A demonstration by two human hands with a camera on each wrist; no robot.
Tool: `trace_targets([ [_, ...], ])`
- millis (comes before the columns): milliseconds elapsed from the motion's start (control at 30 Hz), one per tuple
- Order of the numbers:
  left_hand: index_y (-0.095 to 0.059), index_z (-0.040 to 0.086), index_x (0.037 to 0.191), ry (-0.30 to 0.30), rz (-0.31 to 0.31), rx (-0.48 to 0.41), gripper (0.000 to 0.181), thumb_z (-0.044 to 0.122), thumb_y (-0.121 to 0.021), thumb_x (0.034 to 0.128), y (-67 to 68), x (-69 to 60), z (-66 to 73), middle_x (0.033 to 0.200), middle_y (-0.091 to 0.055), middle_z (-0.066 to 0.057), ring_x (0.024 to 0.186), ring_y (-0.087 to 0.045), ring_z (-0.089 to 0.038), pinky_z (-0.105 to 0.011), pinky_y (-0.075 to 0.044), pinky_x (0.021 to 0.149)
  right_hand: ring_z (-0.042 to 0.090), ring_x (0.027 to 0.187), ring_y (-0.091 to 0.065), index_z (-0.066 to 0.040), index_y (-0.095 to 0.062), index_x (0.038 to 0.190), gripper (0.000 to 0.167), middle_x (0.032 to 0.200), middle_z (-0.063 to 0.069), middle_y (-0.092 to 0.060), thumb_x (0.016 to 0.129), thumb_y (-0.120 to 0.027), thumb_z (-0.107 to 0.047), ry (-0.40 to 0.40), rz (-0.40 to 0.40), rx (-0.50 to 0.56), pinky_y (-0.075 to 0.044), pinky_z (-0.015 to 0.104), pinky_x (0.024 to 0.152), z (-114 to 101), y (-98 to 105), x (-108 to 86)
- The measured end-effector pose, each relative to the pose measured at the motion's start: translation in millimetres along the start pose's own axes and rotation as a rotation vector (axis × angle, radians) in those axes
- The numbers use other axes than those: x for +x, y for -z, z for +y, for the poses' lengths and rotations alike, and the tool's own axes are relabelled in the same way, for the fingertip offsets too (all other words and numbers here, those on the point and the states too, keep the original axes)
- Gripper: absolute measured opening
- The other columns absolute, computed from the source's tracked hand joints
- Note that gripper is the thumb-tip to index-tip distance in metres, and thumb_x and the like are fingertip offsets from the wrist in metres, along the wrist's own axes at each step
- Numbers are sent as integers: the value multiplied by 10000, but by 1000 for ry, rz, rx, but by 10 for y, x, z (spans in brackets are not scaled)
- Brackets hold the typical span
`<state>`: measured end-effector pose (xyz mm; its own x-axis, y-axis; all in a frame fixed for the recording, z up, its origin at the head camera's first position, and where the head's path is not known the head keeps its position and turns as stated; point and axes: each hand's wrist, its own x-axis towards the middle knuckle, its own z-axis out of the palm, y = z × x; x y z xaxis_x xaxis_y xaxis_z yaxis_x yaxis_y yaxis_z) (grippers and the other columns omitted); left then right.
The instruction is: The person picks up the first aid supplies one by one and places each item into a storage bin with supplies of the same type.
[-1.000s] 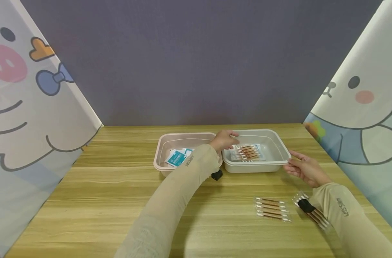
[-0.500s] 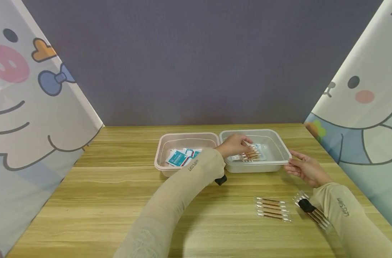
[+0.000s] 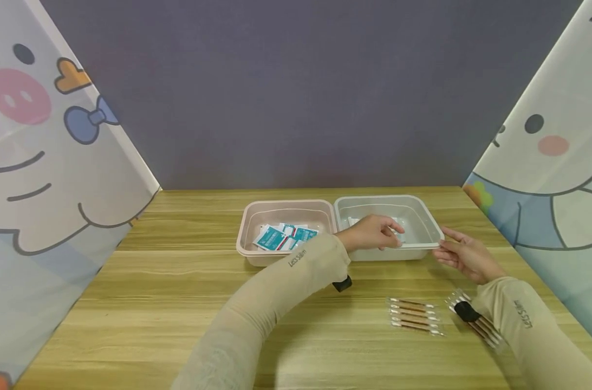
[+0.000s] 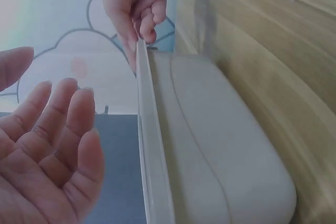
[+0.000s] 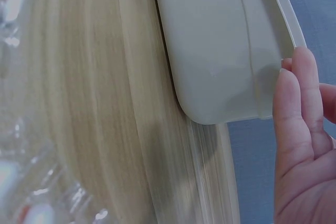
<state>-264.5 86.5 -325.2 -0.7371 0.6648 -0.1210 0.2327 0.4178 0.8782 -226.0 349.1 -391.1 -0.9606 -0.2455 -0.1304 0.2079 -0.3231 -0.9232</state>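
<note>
My left hand point(image 3: 373, 233) hovers over the near part of the white tray point(image 3: 422, 215), hiding most of the swab packet inside. Seen from the left wrist, that hand point(image 4: 52, 150) has relaxed, slightly bent fingers and nothing in them, beside the tray's rim point(image 4: 152, 145). At the tray's near right corner, my right hand point(image 3: 468, 257) pinches the rim between thumb and fingers. The right wrist view has the right hand point(image 5: 304, 140) with its fingers along the outside of the tray point(image 5: 220, 51).
Left of the white tray stands a pinkish tray point(image 3: 249, 227) holding several blue-and-white sachets point(image 3: 272, 238). On the wooden table nearer the front lie a clear pack of brown-stemmed swabs point(image 3: 415, 316) and another pack point(image 3: 486, 329), partly behind the right wrist's black camera.
The left hand has moved right and nearer over the white tray, covering the swabs that showed before. The right hand keeps its grip on the corner.
</note>
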Motion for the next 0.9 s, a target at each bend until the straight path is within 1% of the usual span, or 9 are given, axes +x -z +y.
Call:
trace_targets([
  [100,-654,74,1180,1,-21,-3,294,93,-680,888,-35,-9,18,903,-687,10,845,-652,-240,-242,-517,691,149,737,-707,-161,-398,1301,373,813,112,-716,979,-515,-16,7,-9,6,-557,247,680,2,14,-10],
  [200,-651,62,1184,-8,-47,-9,302,73,-679,883,-75,-14,33,903,-692,2,830,-649,-202,-227,-516,674,152,738,-707,-193,-472,1183,276,815,116,-716,975,-524,-19,9,-16,10,-557,249,680,0,18,-13],
  [267,-652,61,1186,-15,-54,5,309,70,-683,879,-99,-18,47,900,-700,5,783,-648,-184,-239,-524,687,150,741,-707,-196,-468,1196,289,821,116,-717,973,-533,-25,7,-17,3,-556,248,683,-4,20,-15],
  [300,-650,59,1191,-19,-55,17,315,74,-685,878,-110,-18,55,902,-705,6,767,-649,-177,-238,-526,688,148,740,-707,-213,-438,1282,373,821,116,-717,973,-534,-27,3,-15,0,-556,246,683,-7,19,-14],
  [433,-640,54,1209,-39,-68,93,337,104,-691,880,-145,-23,69,900,-708,18,725,-639,-123,-200,-512,678,140,742,-705,-147,-159,1506,651,823,107,-717,979,-526,-37,-4,-7,-21,-555,243,685,-20,18,-12],
  [500,-640,61,1209,-69,-82,164,337,130,-693,883,-159,-23,61,923,-713,18,773,-637,-75,-154,-487,678,140,740,-705,-161,-200,1496,615,821,106,-717,983,-515,-34,-2,-8,-22,-556,245,684,-22,20,-11],
  [633,-656,85,1187,-124,-110,278,323,169,-708,879,-195,-35,55,962,-718,20,855,-618,-6,-104,-447,708,144,736,-706,-187,-449,1212,283,822,113,-716,984,-512,-30,14,-16,-11,-556,247,681,-13,24,-16],
  [833,-633,124,1231,-122,-176,357,371,204,-714,877,-268,-81,52,977,-690,64,909,-598,-7,-103,-431,743,149,731,-706,-195,-462,1154,245,821,118,-716,983,-512,-27,21,-16,7,-557,249,677,10,10,-21],
  [900,-613,151,1265,-128,-199,426,424,242,-728,866,-295,-89,48,1040,-679,63,949,-586,-8,-98,-419,762,147,734,-706,-186,-455,1176,255,824,114,-717,984,-509,-27,25,-18,6,-557,248,679,14,7,-22],
])
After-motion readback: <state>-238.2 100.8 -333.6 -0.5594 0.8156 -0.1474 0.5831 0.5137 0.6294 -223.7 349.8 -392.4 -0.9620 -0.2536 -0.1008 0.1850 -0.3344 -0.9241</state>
